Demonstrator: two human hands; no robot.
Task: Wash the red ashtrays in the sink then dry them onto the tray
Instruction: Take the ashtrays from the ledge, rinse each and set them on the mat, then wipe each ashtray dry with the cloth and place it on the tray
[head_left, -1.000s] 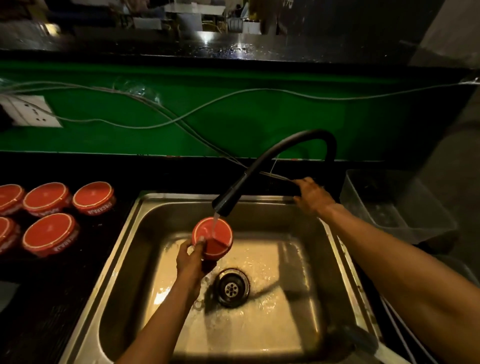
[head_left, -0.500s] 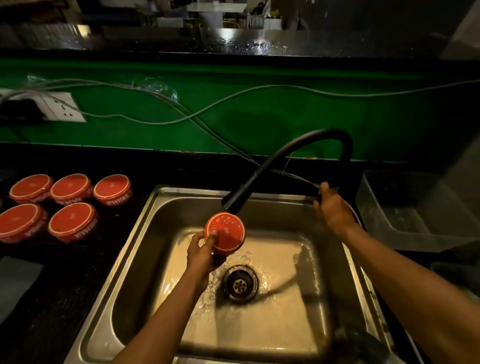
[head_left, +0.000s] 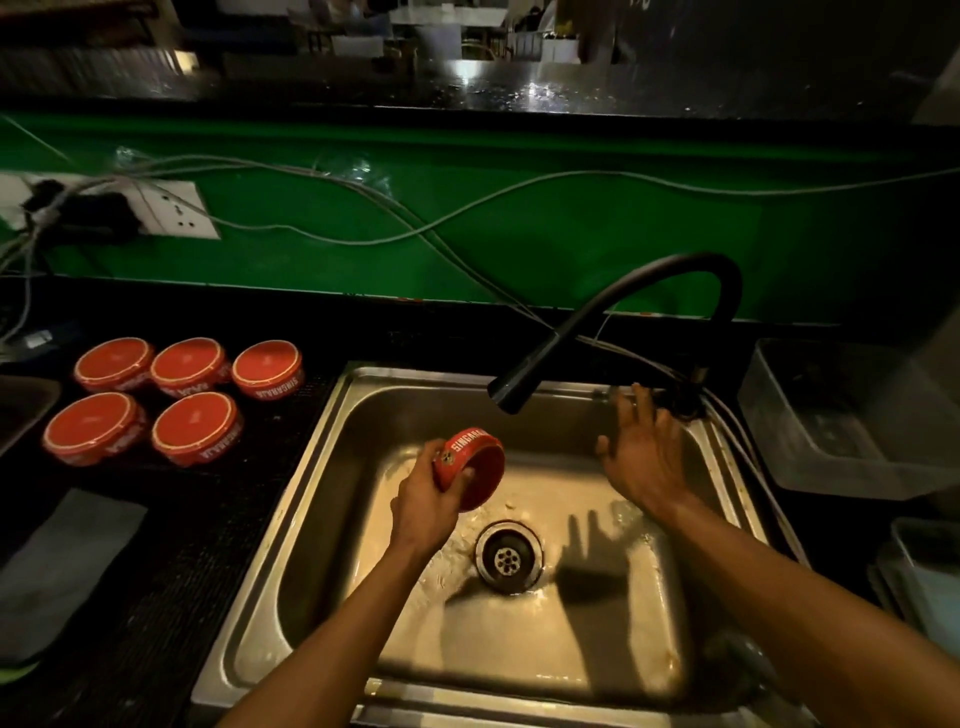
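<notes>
Left hand (head_left: 423, 506) fingers curl around a tilted ashtray (head_left: 470, 467) over the sink (head_left: 332, 447); right hand (head_left: 641, 462) fingers spread, holding nothing, below the faucet (head_left: 613, 301). 5 ashtrays (head_left: 156, 400) sit left.

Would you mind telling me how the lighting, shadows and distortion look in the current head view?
Head view: dim overall, with warm light pooled on the sink floor; the open right hand throws a sharp finger shadow beside the drain; glare glints on the far counter; wide-angle distortion bows the edges.
</notes>
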